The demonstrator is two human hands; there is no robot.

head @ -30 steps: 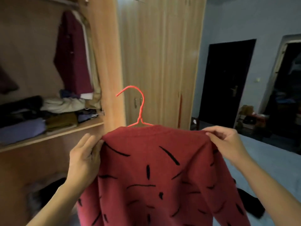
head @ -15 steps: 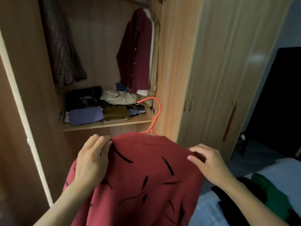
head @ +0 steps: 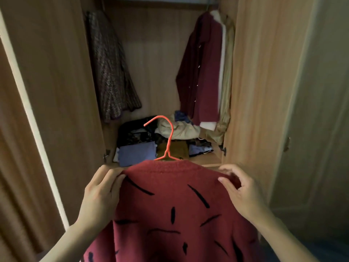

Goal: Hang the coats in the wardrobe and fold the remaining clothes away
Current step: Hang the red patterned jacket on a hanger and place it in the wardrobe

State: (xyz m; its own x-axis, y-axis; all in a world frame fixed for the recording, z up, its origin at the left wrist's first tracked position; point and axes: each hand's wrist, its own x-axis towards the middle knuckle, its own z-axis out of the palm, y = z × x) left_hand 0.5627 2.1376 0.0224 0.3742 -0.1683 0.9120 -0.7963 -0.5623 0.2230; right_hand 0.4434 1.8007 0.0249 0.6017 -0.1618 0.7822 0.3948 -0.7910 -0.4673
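Note:
A red knitted coat (head: pixel 170 210) with black dashes hangs on an orange wire hanger (head: pixel 167 140), whose hook sticks up above the collar. My left hand (head: pixel 100 193) grips the coat's left shoulder. My right hand (head: pixel 239 191) holds the right shoulder with curled fingers. I hold the coat in front of the open wardrobe (head: pixel 156 59). Its rail (head: pixel 160 0) runs across the top. A patterned knit garment (head: pixel 111 69) hangs at the left and a maroon coat (head: pixel 202 72) at the right.
On the wardrobe shelf (head: pixel 209 159) lie folded and crumpled clothes: a blue pile (head: pixel 136 153), a dark pile, a beige heap (head: pixel 179 129). The open door (head: pixel 49 91) stands at my left, closed wardrobe doors (head: pixel 302 110) at my right.
My view has swung left from the room to face the wardrobe opening. The coat on its hanger has come in front of the shelf. Both hands keep their hold on the shoulders.

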